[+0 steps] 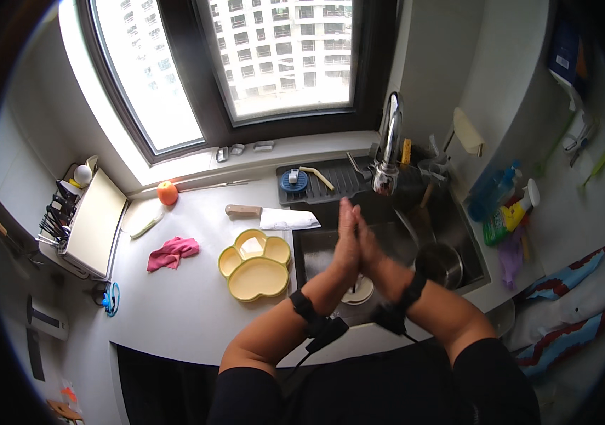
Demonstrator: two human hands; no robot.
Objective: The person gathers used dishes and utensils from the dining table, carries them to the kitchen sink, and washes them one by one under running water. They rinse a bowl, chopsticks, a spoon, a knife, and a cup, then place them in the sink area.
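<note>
Over the sink point(314, 249), my left hand point(346, 246) and my right hand point(369, 249) are pressed palm to palm, fingers stretched straight toward the window. I see nothing held in either; the space between the palms is hidden. Beyond my fingertips stands the chrome faucet point(387, 152). Below my wrists, partly covered by them, small white dishes point(360, 292) sit in the sink. A metal pot point(442, 263) lies in its right part. On the counter to the left are a cleaver point(284, 218) with a wooden handle and a yellow paw-shaped divided plate point(258, 278).
A pink cloth point(173, 253), a red-orange fruit point(167, 193) and a knife rack point(61, 216) are on the left. Behind the sink, a grey drain mat point(320, 191) bears a blue round scrubber point(294, 180). Spray bottles point(511, 216) stand at the right wall.
</note>
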